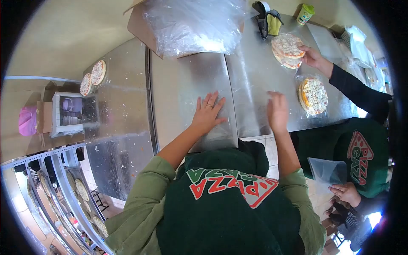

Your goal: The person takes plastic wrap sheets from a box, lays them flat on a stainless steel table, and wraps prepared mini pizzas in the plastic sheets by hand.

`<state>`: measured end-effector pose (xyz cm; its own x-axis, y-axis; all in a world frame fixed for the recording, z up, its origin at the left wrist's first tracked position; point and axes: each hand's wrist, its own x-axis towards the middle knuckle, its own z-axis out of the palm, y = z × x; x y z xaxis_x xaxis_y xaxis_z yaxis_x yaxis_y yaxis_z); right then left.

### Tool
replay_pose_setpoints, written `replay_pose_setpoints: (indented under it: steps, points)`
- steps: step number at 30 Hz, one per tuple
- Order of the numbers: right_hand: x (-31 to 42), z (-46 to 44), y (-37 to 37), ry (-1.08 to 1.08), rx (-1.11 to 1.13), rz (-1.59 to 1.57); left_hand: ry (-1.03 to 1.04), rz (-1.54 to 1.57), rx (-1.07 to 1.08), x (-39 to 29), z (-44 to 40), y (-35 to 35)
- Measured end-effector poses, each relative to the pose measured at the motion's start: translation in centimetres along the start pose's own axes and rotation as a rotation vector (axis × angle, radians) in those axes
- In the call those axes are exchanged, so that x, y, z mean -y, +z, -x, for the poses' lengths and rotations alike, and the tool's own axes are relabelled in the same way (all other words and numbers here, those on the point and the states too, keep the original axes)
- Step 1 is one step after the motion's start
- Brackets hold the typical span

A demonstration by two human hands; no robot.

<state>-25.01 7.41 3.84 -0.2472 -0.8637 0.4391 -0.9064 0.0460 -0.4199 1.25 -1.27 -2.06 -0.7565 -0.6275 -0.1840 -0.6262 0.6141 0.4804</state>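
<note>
My left hand [207, 111] lies spread, palm down, on a thin clear plastic sheet or bag [216, 131] on the metal table, a ring on one finger. To its right, my right hand [277, 111] is held above the metal surface, smeared by motion, and nothing can be made out in it. Further right, a co-worker's hand [311, 56] touches a pizza [289, 45] that lies over another one. Nearer that person, a stack of wrapped pizzas [313, 96] rests on the table.
A cardboard box [142, 26] full of clear plastic bags [195, 25] stands at the back. Two pizzas [98, 72] lie on the left table [123, 102]. A rack with pizzas [63, 178] is at lower left. The co-worker's other hand [346, 193] holds a clear bag [327, 172].
</note>
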Motion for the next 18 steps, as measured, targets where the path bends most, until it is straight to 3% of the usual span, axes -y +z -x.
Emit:
replay_pose_setpoints:
  steps: [3, 5, 6, 7, 13, 16, 18]
  points:
    - [1.6, 1.2, 2.3, 0.070, 0.676, -0.297, 0.075, 0.123, -0.001, 3.6, 1.8, 2.2]
    - [1.0, 1.4, 1.9, 0.055, 0.709, 0.029, -0.007, 0.034, 0.059, 3.9, 3.4, 2.0]
    - [0.3, 1.1, 1.7, 0.043, 0.719, 0.191, -0.089, -0.065, 0.120, 1.7, 4.2, -1.4]
    - [0.0, 0.0, 1.0, 0.171, 0.965, 0.265, -0.173, -0.163, 0.180, 0.5, 4.7, -3.5]
    - [-0.2, -2.0, -0.1, 0.142, 1.110, 0.398, -0.136, -0.074, 0.308, 2.7, 5.3, -6.4]
    - [0.7, -2.6, 0.3, 0.139, 0.960, 0.466, -0.357, 0.138, -0.330, 8.2, 6.1, -10.8]
    - [2.1, -2.7, 1.1, 0.199, 0.891, 0.543, -0.405, 0.422, -0.988, 18.8, 6.3, -12.3]
